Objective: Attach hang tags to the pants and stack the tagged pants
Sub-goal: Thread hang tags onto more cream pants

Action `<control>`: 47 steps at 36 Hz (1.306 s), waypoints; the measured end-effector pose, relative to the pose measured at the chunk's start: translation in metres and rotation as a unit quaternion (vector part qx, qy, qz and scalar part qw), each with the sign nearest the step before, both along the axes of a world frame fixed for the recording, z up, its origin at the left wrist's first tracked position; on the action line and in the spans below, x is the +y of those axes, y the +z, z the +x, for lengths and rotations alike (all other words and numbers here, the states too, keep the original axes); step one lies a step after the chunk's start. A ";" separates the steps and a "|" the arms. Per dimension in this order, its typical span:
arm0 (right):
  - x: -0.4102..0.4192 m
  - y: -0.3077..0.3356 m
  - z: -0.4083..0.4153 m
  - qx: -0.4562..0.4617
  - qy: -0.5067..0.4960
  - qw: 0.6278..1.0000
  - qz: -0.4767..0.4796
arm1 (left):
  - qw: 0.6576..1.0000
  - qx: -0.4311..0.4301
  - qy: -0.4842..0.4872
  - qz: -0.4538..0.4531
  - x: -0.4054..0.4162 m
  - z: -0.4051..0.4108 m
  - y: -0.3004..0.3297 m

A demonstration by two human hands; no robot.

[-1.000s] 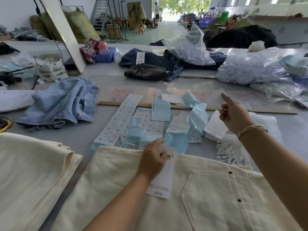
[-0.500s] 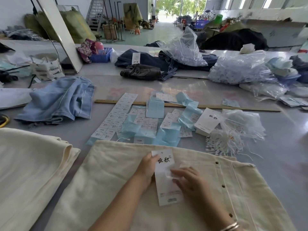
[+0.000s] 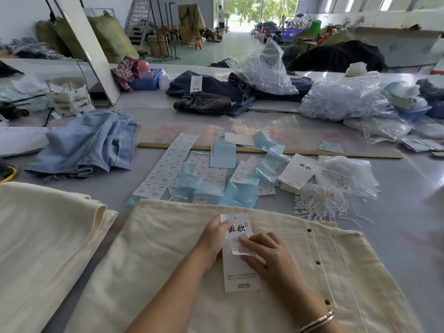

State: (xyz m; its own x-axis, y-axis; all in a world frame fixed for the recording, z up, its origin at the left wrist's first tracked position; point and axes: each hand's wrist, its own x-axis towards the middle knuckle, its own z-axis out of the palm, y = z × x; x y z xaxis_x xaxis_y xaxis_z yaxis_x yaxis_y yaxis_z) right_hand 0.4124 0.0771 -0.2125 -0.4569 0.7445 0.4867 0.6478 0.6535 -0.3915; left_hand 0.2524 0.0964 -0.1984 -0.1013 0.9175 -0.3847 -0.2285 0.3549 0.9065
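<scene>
Fingertips [image 3: 243, 241] of R hand [image 3: 271, 255] press, seemingly, sticker [image 3: 240, 246] onto hang tag [image 3: 240, 277]

head-worn view, forward and down

A long grey work table [image 3: 396, 212] fills the foreground of a big workshop hall. Beyond it a pale green floor [image 3: 230, 48] runs to an open doorway [image 3: 242, 18], bright with daylight and trees. A metal staircase [image 3: 138, 20] stands at the left wall.
</scene>
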 end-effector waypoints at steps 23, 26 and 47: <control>-0.005 0.007 0.007 -0.062 0.109 0.975 -0.186 | 0.998 0.010 0.038 0.041 -0.002 -0.001 -0.010; 0.006 0.023 0.021 0.208 0.067 0.921 -0.322 | 0.947 0.289 0.002 0.142 -0.010 0.011 -0.018; 0.120 0.011 0.097 -0.185 -0.232 0.952 -0.071 | 0.867 0.415 0.089 0.262 -0.012 0.024 -0.017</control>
State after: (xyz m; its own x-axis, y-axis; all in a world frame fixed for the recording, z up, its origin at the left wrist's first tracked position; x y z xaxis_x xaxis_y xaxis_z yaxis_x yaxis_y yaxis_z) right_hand 0.5089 0.1969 -0.2011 -0.1829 0.9545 0.2356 0.9647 0.2204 -0.1440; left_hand 0.2761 0.0840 -0.2151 -0.3019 0.8854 0.3535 0.5707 -0.1292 0.8110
